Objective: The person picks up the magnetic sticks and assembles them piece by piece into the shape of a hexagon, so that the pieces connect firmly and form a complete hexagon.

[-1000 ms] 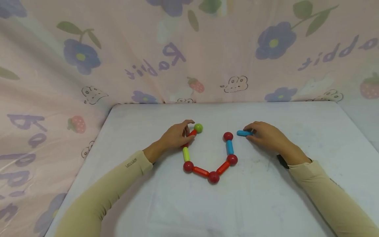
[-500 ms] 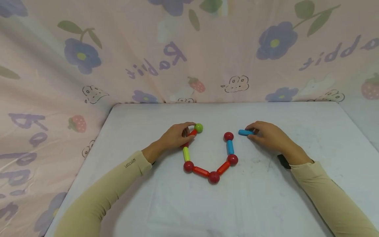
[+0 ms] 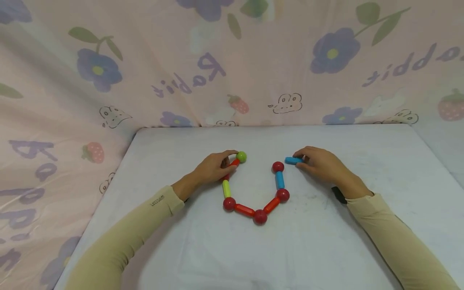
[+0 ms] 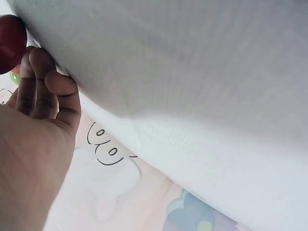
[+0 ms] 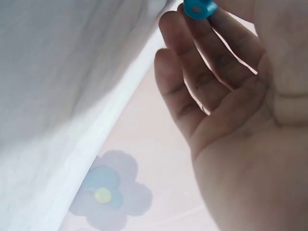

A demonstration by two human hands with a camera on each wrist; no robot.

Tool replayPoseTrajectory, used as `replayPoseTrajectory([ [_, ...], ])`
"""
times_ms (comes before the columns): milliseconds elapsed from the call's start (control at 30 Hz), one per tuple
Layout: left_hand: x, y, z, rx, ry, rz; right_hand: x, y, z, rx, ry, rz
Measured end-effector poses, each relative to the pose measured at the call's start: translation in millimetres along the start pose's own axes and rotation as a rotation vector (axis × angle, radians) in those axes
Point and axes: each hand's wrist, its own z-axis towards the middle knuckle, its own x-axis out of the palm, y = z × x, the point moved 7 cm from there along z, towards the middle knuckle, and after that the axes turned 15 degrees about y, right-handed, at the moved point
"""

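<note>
My left hand holds the upper left end of a chain of toy building sticks and balls. Its thumb lies at a red stick, and the index fingertip touches the green ball at that stick's tip. A red ball shows beside its fingers in the left wrist view. Between thumb and fingers, my right hand pinches a blue stick, whose round end also shows in the right wrist view. The stick's free end points left, just right of and above the red ball ending the chain's right side.
The chain forms an open U on the white table: a yellow-green stick, red sticks, another blue stick and several red balls. A printed curtain hangs behind and along the left side.
My left index finger has come down onto the green ball. My right hand, with the blue stick, first drifts slightly right, then moves left toward the red ball at the chain's end.
</note>
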Motion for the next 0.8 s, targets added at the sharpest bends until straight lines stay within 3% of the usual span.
replayPoseTrajectory([
  [400,1.2,1.6,-0.2,0.015,0.006,-0.014,-4,13,20,0.024,-0.063,-0.016],
  [800,4.6,6.2,1.6,-0.011,0.008,-0.012,5,35,47,-0.009,-0.033,0.027],
])
